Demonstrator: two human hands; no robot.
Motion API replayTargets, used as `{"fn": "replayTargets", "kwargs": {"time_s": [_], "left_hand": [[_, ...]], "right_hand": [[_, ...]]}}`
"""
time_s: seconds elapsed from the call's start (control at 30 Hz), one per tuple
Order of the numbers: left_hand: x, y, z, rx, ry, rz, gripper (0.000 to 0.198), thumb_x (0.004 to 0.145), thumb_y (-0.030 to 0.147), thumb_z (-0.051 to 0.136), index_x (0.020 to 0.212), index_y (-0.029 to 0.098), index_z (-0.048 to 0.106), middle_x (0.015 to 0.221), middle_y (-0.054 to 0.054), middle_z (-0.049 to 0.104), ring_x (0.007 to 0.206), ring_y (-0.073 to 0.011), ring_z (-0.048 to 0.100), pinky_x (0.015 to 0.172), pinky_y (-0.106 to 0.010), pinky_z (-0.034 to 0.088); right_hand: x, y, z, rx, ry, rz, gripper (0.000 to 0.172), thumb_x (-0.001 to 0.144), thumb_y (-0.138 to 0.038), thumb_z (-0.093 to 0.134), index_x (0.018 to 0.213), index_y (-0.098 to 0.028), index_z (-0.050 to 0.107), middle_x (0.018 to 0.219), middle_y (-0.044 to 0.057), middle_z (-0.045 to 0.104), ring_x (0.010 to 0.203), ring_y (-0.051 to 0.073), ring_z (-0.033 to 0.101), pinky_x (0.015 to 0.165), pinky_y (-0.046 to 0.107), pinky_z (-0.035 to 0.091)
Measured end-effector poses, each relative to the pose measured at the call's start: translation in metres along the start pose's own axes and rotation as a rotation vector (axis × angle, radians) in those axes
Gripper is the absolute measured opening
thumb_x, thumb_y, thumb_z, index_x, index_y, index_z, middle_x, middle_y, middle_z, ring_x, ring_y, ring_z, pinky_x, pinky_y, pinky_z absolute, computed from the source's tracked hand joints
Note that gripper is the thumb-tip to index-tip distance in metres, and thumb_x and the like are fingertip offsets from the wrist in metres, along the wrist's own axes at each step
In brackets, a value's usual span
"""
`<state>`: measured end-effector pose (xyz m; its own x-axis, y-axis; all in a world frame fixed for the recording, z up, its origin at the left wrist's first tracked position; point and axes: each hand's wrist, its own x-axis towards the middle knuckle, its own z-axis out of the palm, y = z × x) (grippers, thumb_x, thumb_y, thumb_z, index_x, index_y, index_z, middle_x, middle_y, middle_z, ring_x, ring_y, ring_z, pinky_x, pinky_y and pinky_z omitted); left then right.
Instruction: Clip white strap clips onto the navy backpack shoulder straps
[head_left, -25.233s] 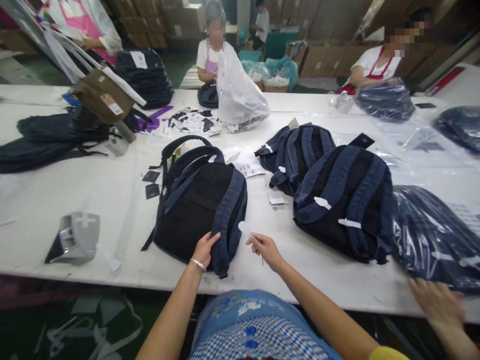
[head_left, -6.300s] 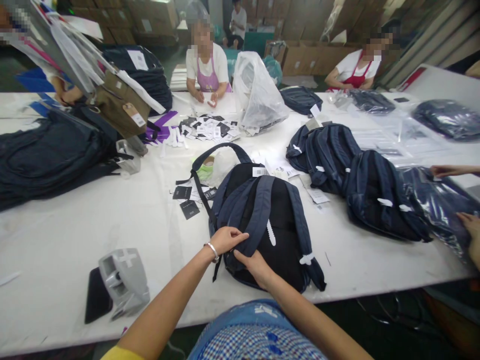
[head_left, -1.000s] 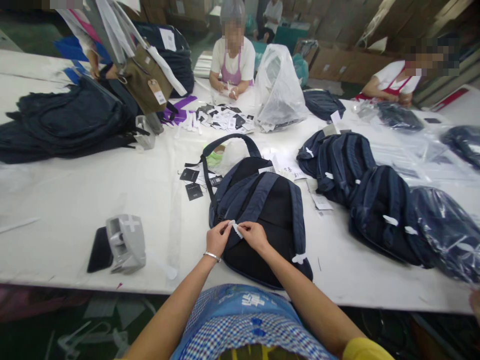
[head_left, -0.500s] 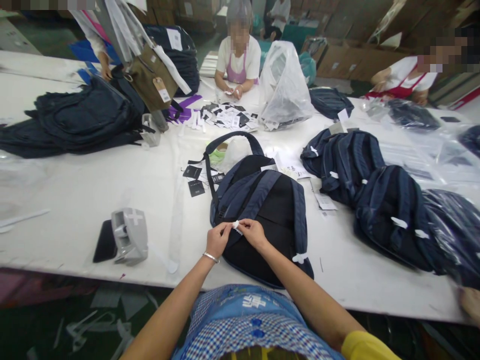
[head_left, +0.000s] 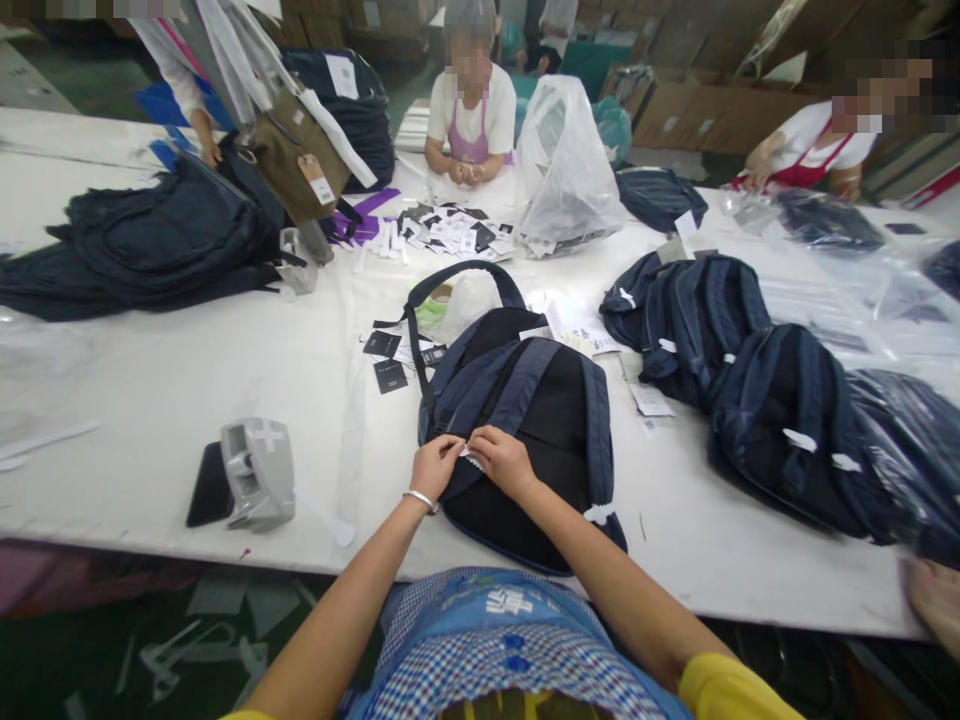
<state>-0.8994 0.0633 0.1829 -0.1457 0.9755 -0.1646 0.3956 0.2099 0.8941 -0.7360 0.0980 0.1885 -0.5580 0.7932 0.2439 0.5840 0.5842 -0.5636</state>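
Observation:
A dark navy backpack (head_left: 559,430) lies on the table in front of me, its straps facing up. Over its left strap, my left hand (head_left: 437,466) and my right hand (head_left: 504,460) meet, fingers pinched on a small white strip (head_left: 471,458) with a toothed edge. Part of the strip is hidden behind my fingers. A similar white strip (head_left: 598,513) is fastened round the lower end of the right strap. Black hang tags (head_left: 390,376) lie left of the backpack's top.
More navy backpacks (head_left: 795,430) with white strips lie at the right. A grey tape dispenser (head_left: 259,472) and a black phone (head_left: 211,485) sit at the left. Across the table are a co-worker (head_left: 471,120), a pile of tags (head_left: 457,232) and a white plastic bag (head_left: 566,170).
My right hand has shifted slightly up and left over the white strip, covering more of it. Both hands remain at the left strap.

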Motion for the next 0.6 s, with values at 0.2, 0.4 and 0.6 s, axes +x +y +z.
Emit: {"fn": "replayTargets", "kwargs": {"time_s": [0.2,0.4,0.6], "left_hand": [[0.004,-0.005,0.012,0.056,0.069,-0.076,0.016,0.082,0.026,0.051,0.078,0.019,0.065,0.081,-0.003,0.069,0.079,-0.0187,0.062,0.074,-0.030,0.044],[0.010,-0.015,0.023,-0.078,0.094,-0.217,0.016,0.080,0.025,0.051,0.077,0.017,0.064,0.081,-0.004,0.069,0.079,-0.0177,0.063,0.073,-0.028,0.046],[0.013,-0.010,0.021,-0.047,0.084,-0.249,0.018,0.080,0.025,0.051,0.073,0.017,0.065,0.079,-0.004,0.070,0.077,-0.0181,0.063,0.074,-0.029,0.047]], "right_hand": [[-0.002,0.012,0.006,-0.047,-0.016,-0.153,0.019,0.092,-0.023,0.047,0.083,-0.022,0.064,0.089,0.003,0.065,0.080,0.014,0.055,0.072,0.025,0.043],[-0.003,0.015,0.009,-0.072,-0.030,-0.207,0.025,0.093,-0.019,0.042,0.087,-0.023,0.066,0.092,0.004,0.066,0.079,0.016,0.054,0.072,0.028,0.041],[-0.002,0.019,0.003,-0.006,-0.101,-0.254,0.031,0.095,-0.020,0.036,0.093,-0.025,0.067,0.096,0.005,0.067,0.082,0.016,0.056,0.073,0.030,0.041]]}}
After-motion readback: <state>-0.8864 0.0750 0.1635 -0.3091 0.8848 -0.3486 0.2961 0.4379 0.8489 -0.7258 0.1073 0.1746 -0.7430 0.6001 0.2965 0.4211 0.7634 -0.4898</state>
